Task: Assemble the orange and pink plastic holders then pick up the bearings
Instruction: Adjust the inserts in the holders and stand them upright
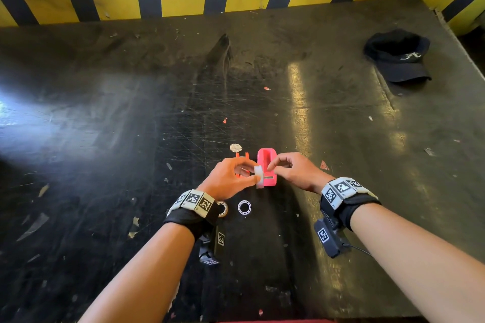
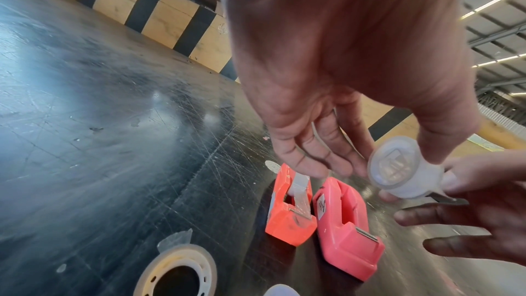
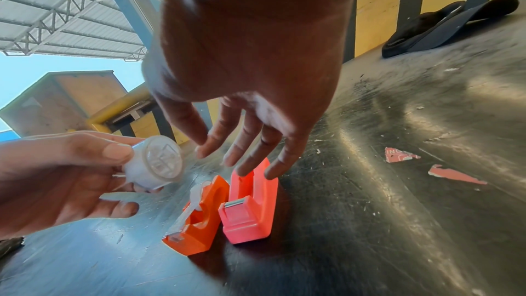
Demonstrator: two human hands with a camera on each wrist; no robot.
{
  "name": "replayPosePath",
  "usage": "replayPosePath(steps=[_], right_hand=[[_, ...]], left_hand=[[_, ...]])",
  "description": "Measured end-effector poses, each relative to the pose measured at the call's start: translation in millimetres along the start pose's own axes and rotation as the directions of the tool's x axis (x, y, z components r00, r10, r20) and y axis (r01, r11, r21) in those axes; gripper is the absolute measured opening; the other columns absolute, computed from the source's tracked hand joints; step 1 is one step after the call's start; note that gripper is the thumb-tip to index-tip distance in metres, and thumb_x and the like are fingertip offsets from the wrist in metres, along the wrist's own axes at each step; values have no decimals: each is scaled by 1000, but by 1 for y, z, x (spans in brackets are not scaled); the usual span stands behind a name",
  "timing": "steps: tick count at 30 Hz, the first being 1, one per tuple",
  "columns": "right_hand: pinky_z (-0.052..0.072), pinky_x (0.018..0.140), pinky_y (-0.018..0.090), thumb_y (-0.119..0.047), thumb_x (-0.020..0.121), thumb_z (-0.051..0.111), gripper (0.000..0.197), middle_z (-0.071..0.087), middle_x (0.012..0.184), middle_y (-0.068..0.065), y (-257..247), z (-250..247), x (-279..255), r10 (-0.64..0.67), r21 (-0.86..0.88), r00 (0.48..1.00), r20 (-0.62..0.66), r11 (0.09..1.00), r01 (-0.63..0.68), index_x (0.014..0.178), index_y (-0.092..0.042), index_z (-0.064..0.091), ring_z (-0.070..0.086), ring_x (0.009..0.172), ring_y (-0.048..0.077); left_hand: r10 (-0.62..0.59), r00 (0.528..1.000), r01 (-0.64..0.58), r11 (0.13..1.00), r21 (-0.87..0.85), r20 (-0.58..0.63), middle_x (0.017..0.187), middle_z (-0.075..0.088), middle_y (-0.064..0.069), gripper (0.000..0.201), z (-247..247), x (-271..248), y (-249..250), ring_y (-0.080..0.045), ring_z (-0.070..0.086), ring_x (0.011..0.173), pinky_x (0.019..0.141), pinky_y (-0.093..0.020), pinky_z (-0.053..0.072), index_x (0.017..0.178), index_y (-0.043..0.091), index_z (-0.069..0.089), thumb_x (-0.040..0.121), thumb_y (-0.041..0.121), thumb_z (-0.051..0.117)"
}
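Left wrist view shows our left hand (image 2: 336,71) pinching a small whitish tape roll (image 2: 404,165) by its rim between thumb and fingertips, in the air just above the pink holder (image 2: 347,229), which stands on the black table (image 2: 113,120) touching the orange holder (image 2: 287,213); our right hand (image 3: 256,57) holds nothing, its fingers spread and relaxed over the pink holder. We judge the roll to be light, stiff and a little slippery, so the rim is the good place to hold it. The bearings, one white ring (image 1: 244,208) and another half hidden by our left wrist, lie flat nearer to us and are probably harder to lift.
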State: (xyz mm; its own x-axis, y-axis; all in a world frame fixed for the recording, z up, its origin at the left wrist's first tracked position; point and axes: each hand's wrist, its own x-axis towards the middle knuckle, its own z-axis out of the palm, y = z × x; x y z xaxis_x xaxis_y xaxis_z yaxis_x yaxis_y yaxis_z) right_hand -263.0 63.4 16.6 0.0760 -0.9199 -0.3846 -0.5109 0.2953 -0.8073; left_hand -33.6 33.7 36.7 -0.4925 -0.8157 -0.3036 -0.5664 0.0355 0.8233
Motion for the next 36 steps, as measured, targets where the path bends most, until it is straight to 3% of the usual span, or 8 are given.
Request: replayPosePath(steps=[3,6,9,17,21,25,28,36], right_hand=[[54,90,28,-19,83,79,39,64,123,1,4,-5,7,11,-98,999,-30,995,-13,118,-25,64,64,111,24],[41,116,45,-39,66,94,113,34,158,5,12,-6,18,53,-333,995,86,943,-21,157,-26,28,41,144,28],[33,119,58,-46,55,99,147,10,169,-6,19,3,30,108,-479,985,137,877,-29,163,-33,0,26,151,35],[45,103,52,-43,52,92,116,41,150,-9,27,13,33,-8,-494,998,54,869,34,147,-38,26,46,128,29],[45,104,50,-51,48,85,114,40,144,-10,17,2,24,-119,-450,990,82,882,143,146,-40,26,45,123,23],[45,104,50,-53,50,84,117,39,145,-9,4,-8,19,-149,-457,985,90,872,173,150,-36,26,43,125,23],[46,105,50,-53,49,85,119,39,145,-7,-1,-13,15,-158,-443,984,76,879,175,151,-34,27,45,125,23],[46,105,40,-45,51,94,119,43,143,-6,-8,-13,6,-182,-393,982,55,900,189,151,-32,30,46,124,19]], left_hand=[[-5,1000,5,1000,-3,-4,101,76,12,30,-5,5,2,-3,73,92,75,-10,53,116,25,75,86,23,77],[8,1000,-8,999,34,1,103,75,14,33,-10,13,5,3,70,92,71,-4,49,121,26,73,88,24,75],[5,1000,-5,997,83,-1,98,73,17,31,-13,20,7,11,67,86,73,-1,46,118,28,74,87,25,74],[2,999,-9,985,173,36,104,69,17,34,-13,36,12,-2,66,99,83,-17,45,121,29,73,87,29,77],[17,999,-27,977,210,51,106,61,16,35,-14,41,22,-7,61,103,90,-23,48,123,27,71,89,31,77],[60,995,-79,964,253,85,132,50,8,36,-15,46,27,-12,51,122,91,-14,40,124,28,71,89,30,78],[41,994,-67,960,272,102,147,45,4,40,-18,47,33,-14,42,134,97,-22,37,129,28,69,90,32,76],[48,994,-79,940,332,102,150,42,1,41,-18,46,39,-21,37,141,101,-28,34,130,28,68,90,33,76]])
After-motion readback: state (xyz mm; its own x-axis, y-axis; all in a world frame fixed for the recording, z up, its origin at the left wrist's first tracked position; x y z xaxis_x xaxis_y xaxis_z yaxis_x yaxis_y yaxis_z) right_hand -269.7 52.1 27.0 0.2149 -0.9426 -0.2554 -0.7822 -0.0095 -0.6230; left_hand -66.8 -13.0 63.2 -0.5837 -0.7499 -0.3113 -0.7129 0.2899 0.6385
